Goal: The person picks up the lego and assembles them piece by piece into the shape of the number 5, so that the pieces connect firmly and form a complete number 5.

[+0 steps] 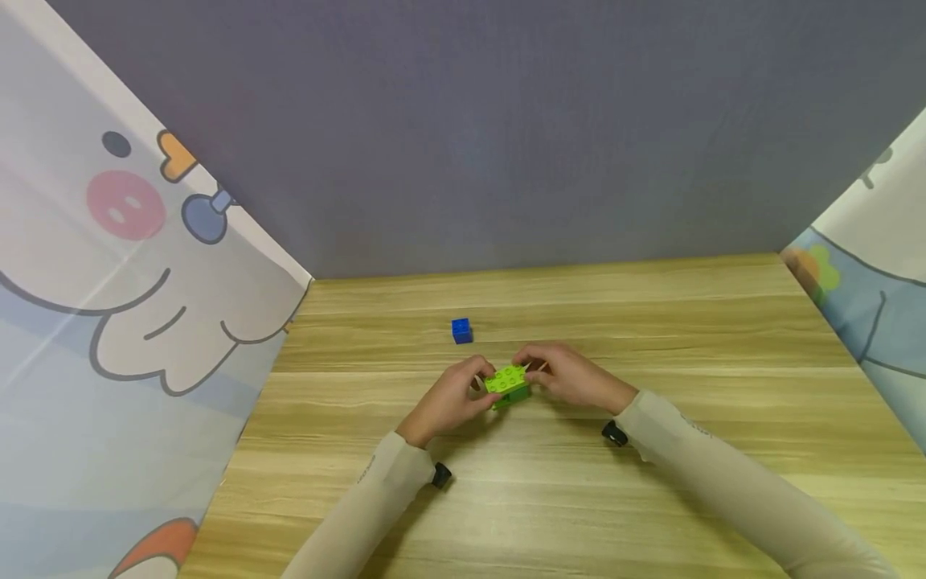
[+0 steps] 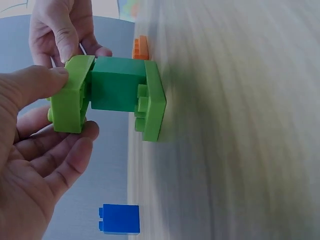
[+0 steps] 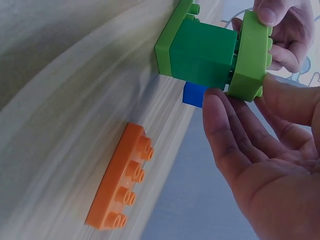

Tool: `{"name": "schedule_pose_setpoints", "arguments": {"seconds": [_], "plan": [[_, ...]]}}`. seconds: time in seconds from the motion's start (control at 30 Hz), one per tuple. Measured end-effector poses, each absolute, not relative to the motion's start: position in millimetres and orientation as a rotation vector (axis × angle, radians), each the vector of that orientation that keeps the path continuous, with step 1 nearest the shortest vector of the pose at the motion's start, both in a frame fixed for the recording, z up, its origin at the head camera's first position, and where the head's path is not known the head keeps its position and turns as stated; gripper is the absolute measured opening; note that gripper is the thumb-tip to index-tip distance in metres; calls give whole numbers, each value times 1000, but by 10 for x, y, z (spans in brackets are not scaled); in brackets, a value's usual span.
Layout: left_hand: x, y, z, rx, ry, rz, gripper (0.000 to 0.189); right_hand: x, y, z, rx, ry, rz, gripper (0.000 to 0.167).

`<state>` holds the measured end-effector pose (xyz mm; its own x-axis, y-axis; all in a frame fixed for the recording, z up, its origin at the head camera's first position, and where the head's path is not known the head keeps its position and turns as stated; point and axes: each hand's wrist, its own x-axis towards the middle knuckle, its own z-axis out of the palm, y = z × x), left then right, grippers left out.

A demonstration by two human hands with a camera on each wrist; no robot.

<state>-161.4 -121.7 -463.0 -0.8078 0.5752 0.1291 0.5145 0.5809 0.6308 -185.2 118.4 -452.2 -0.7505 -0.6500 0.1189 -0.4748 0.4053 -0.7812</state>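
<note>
A light green toy building brick (image 1: 506, 379) with studs on top is pinched at its left end by my left hand (image 1: 450, 394). My right hand (image 1: 575, 379) holds its other end, with the thumb at the studded side in the right wrist view. Beneath it is a darker green brick (image 2: 117, 83), and a narrow gap shows between the two. That darker brick stands on a flat light green brick (image 2: 156, 105), whose studs stick out past it. The flat one is at the tabletop.
On the wooden table (image 1: 535, 515), a small blue brick (image 1: 461, 330) stands beyond my left hand. An orange studded brick (image 3: 117, 180) lies near my right hand, out of sight in the head view. A grey panel (image 1: 506, 145) rises along the table's far edge.
</note>
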Motion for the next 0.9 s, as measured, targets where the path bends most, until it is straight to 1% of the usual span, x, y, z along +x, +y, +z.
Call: {"name": "schedule_pose_setpoints", "arguments": {"seconds": [0.23, 0.47, 0.9], "plan": [[-1610, -1232, -4652, 966, 2747, 1033, 24, -1857, 1156, -4511, -1010, 2453, -1250, 27], [-1552, -1219, -4635, 927, 2767, 1021, 25, -1865, 1138, -4540, -1024, 2429, -1268, 28], [-1510, -1218, -4649, 822, 2800, 993, 24, -1840, 1114, -4565, -985, 2428, -1274, 20]]}}
